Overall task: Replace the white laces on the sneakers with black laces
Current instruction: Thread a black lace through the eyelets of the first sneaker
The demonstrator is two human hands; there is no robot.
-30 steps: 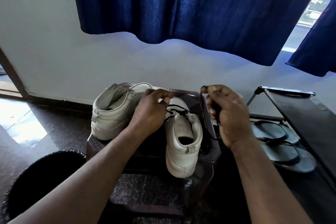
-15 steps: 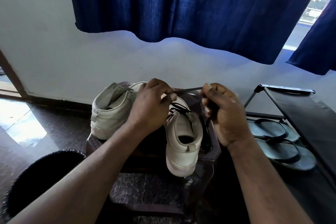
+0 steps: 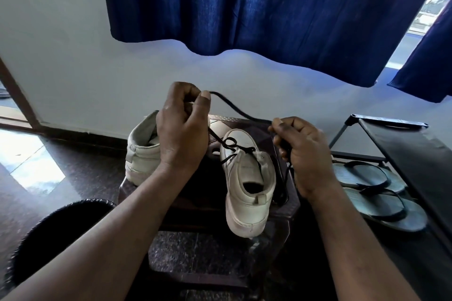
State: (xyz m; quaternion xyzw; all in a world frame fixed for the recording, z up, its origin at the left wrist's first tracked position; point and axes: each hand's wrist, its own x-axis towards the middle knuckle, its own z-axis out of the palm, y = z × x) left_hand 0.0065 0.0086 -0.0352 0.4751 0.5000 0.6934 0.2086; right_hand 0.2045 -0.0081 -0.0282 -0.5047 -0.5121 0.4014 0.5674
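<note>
Between the two hands a black lace spans in a slack arc.

Left hand: raised over the sneakers, thumb and forefinger pinching the lace. One strand drops from it to the eyelets.

Right hand: lower, just right of the near sneaker, fingers curled round the lace. A loose length hangs below it onto the surface. The hands are apart, and both bare forearms reach forward from the bottom edge.

Near sneaker: white, heel toward the camera and at the surface's front edge. The black lace crosses through the eyelets nearest the toe.

Second sneaker: white, to the left, partly behind the left hand. Its lacing is hidden.

Surface: dark brown stool top.

Room: dark polished floor, black bin at left, rack with dark sandals at right, pale wall, blue curtain above.
</note>
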